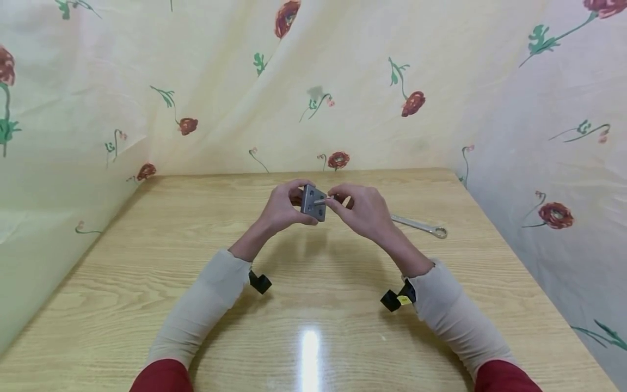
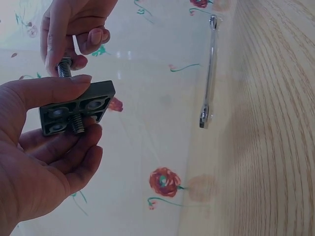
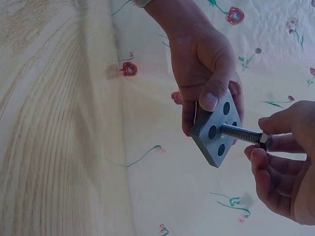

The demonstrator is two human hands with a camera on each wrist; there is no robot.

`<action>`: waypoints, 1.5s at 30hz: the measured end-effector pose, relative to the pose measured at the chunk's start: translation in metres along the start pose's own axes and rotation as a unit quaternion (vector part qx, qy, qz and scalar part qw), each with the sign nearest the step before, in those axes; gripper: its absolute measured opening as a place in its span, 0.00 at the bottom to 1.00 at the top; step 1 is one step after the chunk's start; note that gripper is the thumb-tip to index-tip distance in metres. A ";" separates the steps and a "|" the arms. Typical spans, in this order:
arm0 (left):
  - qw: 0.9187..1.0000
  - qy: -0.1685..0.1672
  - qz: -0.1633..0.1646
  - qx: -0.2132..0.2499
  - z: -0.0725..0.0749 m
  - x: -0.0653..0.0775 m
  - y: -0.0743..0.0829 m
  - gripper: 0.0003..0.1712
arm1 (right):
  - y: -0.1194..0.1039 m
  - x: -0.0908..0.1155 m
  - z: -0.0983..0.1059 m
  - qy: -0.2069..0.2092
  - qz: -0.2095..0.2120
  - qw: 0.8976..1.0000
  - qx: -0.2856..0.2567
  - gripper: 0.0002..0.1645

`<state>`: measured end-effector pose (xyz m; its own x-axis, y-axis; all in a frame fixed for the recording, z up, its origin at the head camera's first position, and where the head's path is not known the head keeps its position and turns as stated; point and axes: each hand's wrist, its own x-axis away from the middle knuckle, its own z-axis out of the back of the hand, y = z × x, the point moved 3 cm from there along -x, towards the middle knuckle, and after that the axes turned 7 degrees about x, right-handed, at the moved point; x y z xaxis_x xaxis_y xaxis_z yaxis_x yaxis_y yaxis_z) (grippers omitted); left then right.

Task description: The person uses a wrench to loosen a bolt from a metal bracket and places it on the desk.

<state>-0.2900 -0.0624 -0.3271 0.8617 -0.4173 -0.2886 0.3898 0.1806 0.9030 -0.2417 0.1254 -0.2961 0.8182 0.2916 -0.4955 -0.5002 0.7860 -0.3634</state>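
Observation:
My left hand grips a grey square plate by its edges, thumb on one side and fingers on the other. Several round holes pierce the plate around its middle. A threaded bolt passes through the centre, and its threaded end pokes out of the ribbed back face in the left wrist view. My right hand pinches the bolt's hex head between thumb and fingertips. Both hands are raised above the table. Much of the bolt's head is hidden behind the right fingers in the head view.
A combination wrench lies on the wooden table, right of the right hand and partly hidden behind it. Flower-patterned cloth hangs behind the table and at both sides. Small black cameras sit at both wrists.

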 end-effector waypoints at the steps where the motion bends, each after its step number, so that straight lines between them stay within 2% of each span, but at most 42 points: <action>1: 1.000 0.001 0.000 0.002 0.000 0.000 0.000 0.39 | 0.000 0.000 0.000 0.001 0.005 1.000 -0.001 0.12; 10: 1.000 0.001 0.012 0.002 0.000 0.001 0.000 0.41 | -0.004 0.003 0.003 0.010 0.036 0.999 -0.012 0.10; 15: 1.000 0.003 0.011 -0.004 0.000 0.001 0.003 0.41 | -0.004 0.002 0.005 0.017 0.048 0.999 -0.010 0.13; 18: 1.000 0.004 0.010 -0.005 0.001 0.001 0.003 0.41 | -0.003 0.001 0.004 0.006 0.033 0.999 0.000 0.19; 22: 1.000 0.006 0.007 -0.009 0.001 0.001 0.004 0.42 | -0.001 0.000 0.003 -0.017 -0.014 1.000 0.010 0.27; 25: 1.000 0.005 0.008 -0.005 0.001 0.001 0.004 0.41 | 0.001 -0.001 0.002 -0.023 -0.039 0.999 0.013 0.23; 28: 1.000 0.003 0.011 -0.001 0.000 0.001 0.003 0.41 | 0.000 0.000 0.001 -0.018 -0.041 0.999 0.016 0.20; 37: 1.000 0.003 0.009 0.000 -0.001 0.001 0.002 0.41 | -0.001 0.001 0.003 -0.002 0.004 1.000 0.006 0.11; 45: 1.000 0.003 0.016 0.003 -0.001 0.001 0.001 0.41 | -0.003 0.002 0.005 -0.006 0.029 1.000 0.007 0.08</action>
<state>-0.2885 -0.0618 -0.3264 0.8754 -0.4066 -0.2614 0.3603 0.1883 0.9136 -0.2372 0.1264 -0.2922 0.7917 0.3430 -0.5055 -0.5426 0.7750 -0.3240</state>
